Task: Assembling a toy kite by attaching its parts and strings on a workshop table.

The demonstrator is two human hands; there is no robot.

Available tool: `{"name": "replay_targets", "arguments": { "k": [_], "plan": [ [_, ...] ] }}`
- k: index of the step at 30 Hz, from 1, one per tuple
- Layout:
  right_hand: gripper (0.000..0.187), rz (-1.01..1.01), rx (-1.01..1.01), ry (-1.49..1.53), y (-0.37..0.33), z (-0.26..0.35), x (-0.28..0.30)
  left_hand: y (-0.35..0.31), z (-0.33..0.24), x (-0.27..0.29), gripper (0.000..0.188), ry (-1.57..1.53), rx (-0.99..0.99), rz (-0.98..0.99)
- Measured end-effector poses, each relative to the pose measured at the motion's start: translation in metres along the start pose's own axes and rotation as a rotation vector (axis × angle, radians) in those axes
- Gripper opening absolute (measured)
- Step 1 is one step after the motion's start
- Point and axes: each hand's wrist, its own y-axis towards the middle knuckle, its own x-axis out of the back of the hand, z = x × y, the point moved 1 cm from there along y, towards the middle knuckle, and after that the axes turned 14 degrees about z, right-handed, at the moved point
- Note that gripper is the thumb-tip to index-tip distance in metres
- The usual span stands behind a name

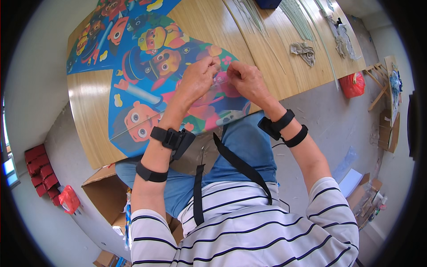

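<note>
A blue sheet (116, 95) printed with colourful cartoon figures lies across the wooden table, its near edge hanging close to my lap. Over its right part, my left hand (196, 79) is closed, fingertips bent together in a pinch. Just to the right of it, my right hand (250, 82) is also closed, thumb against curled fingers. A small gap separates the two hands. Whatever is between the fingertips is too small or hidden to make out. A thin dark line, like a slim rod, crosses the sheet's near left part.
Bundles of thin pale green sticks (297, 20) lie on the table (284, 75) at the far right, with a crumpled grey cloth (303, 53) nearby. A red plastic bag (352, 85) sits beyond the table's right end. An open cardboard box (101, 191) stands at my left.
</note>
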Motion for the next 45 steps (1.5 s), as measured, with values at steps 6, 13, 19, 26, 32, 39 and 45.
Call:
{"name": "replay_targets", "arguments": {
  "k": [6,13,19,26,32,39,45],
  "plan": [
    [0.006,-0.032,0.029,-0.056,0.000,0.001,0.000,-0.007,-0.004,0.002,0.028,-0.048,0.023,-0.004],
    [0.010,-0.008,0.005,-0.012,0.001,-0.002,0.001,-0.010,-0.005,0.002,0.027,-0.123,0.088,0.008],
    [0.011,-0.008,0.006,-0.004,0.001,-0.003,0.001,-0.011,-0.004,0.002,0.027,0.038,0.026,-0.048],
    [0.010,0.010,0.013,0.053,0.000,-0.007,0.001,-0.015,0.002,0.011,0.023,0.012,0.039,-0.110],
    [0.015,0.055,-0.096,0.062,0.001,0.001,0.004,-0.017,0.009,0.012,0.019,0.078,-0.003,-0.112],
    [0.014,0.038,-0.095,0.001,0.002,0.003,0.003,-0.020,0.014,0.006,0.021,0.127,-0.066,-0.121],
    [0.013,0.015,-0.081,-0.001,0.002,0.000,0.001,-0.024,0.021,0.004,0.020,0.138,-0.097,-0.154]
  ]
}}
